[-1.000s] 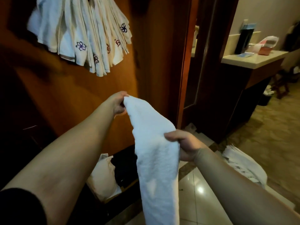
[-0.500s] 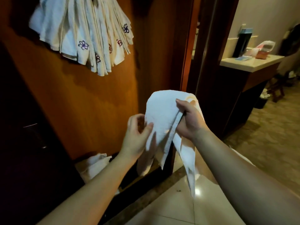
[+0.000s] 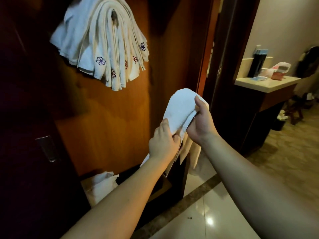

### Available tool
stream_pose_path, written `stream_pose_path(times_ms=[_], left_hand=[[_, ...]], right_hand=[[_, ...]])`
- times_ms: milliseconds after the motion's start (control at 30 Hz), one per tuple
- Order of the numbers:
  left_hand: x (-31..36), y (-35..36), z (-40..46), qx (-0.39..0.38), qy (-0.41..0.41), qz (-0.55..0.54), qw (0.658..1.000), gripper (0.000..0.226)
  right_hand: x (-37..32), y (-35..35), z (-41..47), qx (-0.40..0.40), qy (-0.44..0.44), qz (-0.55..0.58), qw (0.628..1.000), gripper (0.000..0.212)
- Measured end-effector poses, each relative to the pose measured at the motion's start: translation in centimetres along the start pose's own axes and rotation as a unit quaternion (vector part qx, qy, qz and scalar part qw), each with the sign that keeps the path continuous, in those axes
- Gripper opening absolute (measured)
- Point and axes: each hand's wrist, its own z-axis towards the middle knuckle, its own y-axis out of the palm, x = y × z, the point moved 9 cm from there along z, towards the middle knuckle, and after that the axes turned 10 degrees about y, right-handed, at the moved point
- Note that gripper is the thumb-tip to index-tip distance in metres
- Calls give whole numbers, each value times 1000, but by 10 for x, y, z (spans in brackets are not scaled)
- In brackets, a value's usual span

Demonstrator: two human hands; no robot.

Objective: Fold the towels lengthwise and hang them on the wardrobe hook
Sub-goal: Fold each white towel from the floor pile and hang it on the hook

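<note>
A white towel (image 3: pixel 180 110) is folded over into a narrow band and held in front of the wooden wardrobe panel (image 3: pixel 107 121). My right hand (image 3: pixel 200 121) grips its upper right edge with the thumb on top. My left hand (image 3: pixel 163 141) pinches the lower part of the fold, and the loose ends hang below both hands. Up and to the left, several folded white towels (image 3: pixel 101 44) with small embroidered flowers hang over the dark wardrobe hook (image 3: pixel 114 18).
A white cloth bundle (image 3: pixel 101 185) lies in the open bottom of the wardrobe. A dark door with a metal handle (image 3: pixel 46 149) stands at the left. A counter (image 3: pixel 264 83) with a dark bottle and bags is at the right. Shiny tile floor (image 3: pixel 207 213) lies below.
The towel went from a long strip stretched between my hands to a folded bundle. Both hands came together and rose a little, and the view tilted up toward the hook.
</note>
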Motion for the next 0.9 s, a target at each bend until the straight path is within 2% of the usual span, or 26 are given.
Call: stream_pose_path(times_ms=[67, 133, 200, 267, 333, 367, 467, 567, 667, 800, 900], left_hand=[[6, -5, 5, -1, 5, -1, 1000, 62], [16, -12, 9, -2, 25, 13, 1000, 40], [21, -21, 12, 10, 35, 17, 999, 23], [19, -32, 12, 35, 36, -1, 999, 20], [22, -41, 8, 66, 51, -25, 996, 21], [27, -43, 4, 72, 66, -30, 995, 22], [38, -25, -16, 58, 86, -38, 994, 26], [25, 1, -35, 22, 1, -71, 997, 36], [3, 12, -50, 25, -64, -86, 994, 41], [-33, 18, -60, 23, -99, -66, 993, 24], [-66, 22, -64, 20, -126, -77, 989, 20]], right_hand=[[0, -1, 2, 9, -3, -11, 1000, 83], [1, -5, 3, 28, -10, -29, 999, 90], [-1, -11, 1, 67, -25, -86, 994, 115], [-6, -20, 0, 118, -49, -185, 974, 144], [-9, -27, 0, 144, -64, -232, 960, 154], [-9, -29, 0, 152, -62, -229, 959, 151], [-7, -27, 1, 161, -65, -222, 959, 123], [-11, -15, -3, 166, -83, -256, 949, 98], [-31, -10, -9, 198, -124, -244, 941, 80], [-54, -14, -13, 230, -168, -229, 931, 36], [-61, -30, -15, 271, -164, -210, 925, 30]])
